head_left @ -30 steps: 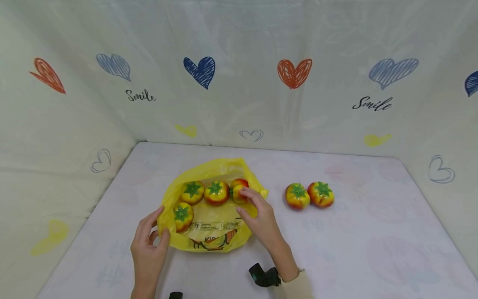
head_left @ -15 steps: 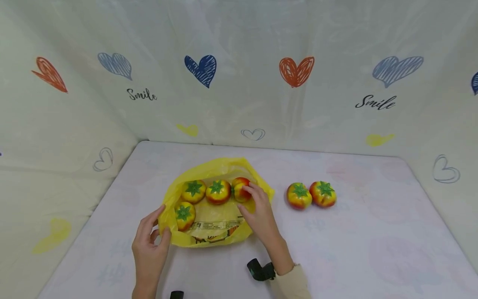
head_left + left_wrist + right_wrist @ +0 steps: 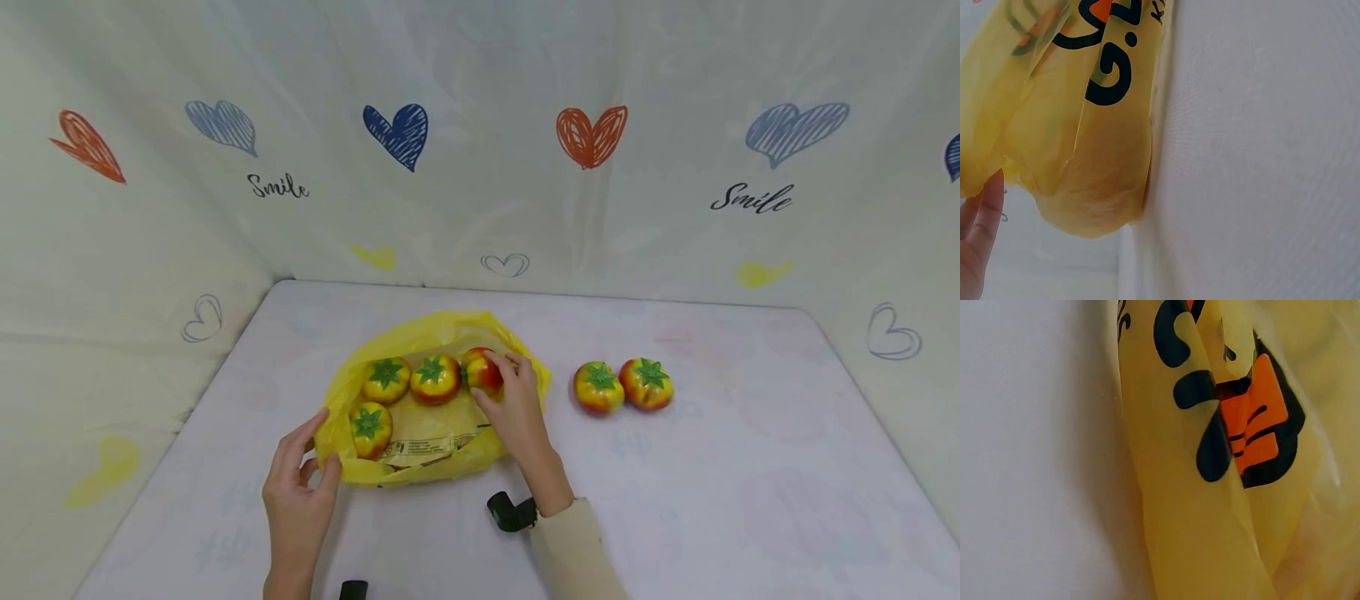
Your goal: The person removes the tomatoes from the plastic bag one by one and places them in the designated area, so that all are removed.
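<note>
A yellow plastic bag (image 3: 420,475) lies with its mouth wide, and my left hand (image 3: 300,492) pinches its left rim between thumb and fingers. Reaching in over the right side, my right hand (image 3: 521,417) grips a shiny red-yellow tomato (image 3: 480,367). Three more with green star-shaped tops sit inside: a back-left tomato (image 3: 386,379), a middle tomato (image 3: 435,379) and a front-left tomato (image 3: 371,429). Up close in the left wrist view, the thumb (image 3: 990,212) meets the bag's printed side (image 3: 1110,156). Only the bag (image 3: 1191,512) and table show in the right wrist view.
Two tomatoes, a left one (image 3: 598,390) and a right one (image 3: 647,385), sit side by side on the white table (image 3: 712,483) right of the bag. A heart-printed curtain (image 3: 495,83) rises behind. A black wrist camera (image 3: 510,512) is by the right wrist.
My right hand has shifted slightly away from me, and the tomato under it has turned. The bag's front rim has drawn back, hiding most of the inner print. My left hand stays put.
</note>
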### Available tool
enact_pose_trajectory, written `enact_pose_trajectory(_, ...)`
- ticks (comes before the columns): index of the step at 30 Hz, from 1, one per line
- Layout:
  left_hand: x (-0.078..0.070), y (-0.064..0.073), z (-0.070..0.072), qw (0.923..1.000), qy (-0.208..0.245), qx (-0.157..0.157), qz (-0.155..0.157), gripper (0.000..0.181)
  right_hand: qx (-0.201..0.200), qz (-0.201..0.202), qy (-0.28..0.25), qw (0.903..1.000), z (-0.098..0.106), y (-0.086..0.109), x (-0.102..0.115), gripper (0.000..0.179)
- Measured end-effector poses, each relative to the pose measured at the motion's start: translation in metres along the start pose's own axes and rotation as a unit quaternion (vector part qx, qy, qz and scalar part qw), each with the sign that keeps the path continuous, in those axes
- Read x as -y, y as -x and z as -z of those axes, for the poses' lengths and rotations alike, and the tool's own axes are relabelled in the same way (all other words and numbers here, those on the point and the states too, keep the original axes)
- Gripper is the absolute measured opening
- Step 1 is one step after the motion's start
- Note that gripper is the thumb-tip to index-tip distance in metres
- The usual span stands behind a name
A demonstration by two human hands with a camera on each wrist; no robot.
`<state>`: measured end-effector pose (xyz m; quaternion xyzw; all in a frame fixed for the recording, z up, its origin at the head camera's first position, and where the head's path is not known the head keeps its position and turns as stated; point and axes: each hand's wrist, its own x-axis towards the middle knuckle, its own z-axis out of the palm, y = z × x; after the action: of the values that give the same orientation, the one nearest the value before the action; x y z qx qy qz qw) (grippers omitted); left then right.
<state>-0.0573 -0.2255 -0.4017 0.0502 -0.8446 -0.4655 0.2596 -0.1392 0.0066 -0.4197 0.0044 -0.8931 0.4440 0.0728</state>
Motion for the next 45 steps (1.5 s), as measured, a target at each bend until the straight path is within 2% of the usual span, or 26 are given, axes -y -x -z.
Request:
enact_pose_trajectory(12,0.002,-0.001,-0.001,1.0000,-0.003,0.002,0.000,0.055,0.017,-0.009,0.038,0.9991,-0.008,-0.016,0.003,0.050)
enact_pose_trajectory(21,0.000,-0.001,-0.001,1.0000,-0.001,0.001,0.001,0.055,0.019,-0.007,0.043,0.9989,-0.006,-0.017,0.005,0.049)
enact_pose_trajectory(33,0.003,-0.001,-0.003,1.0000,-0.001,0.002,0.002,0.055,0.040,-0.007,0.047,0.9981,-0.002,-0.007,0.010,0.049)
enact_pose_trajectory(45,0.001,0.001,-0.002,1.0000,0.001,0.002,0.005,0.055,0.064,-0.005,0.052,0.9966,0.008,0.014,0.014,0.048)
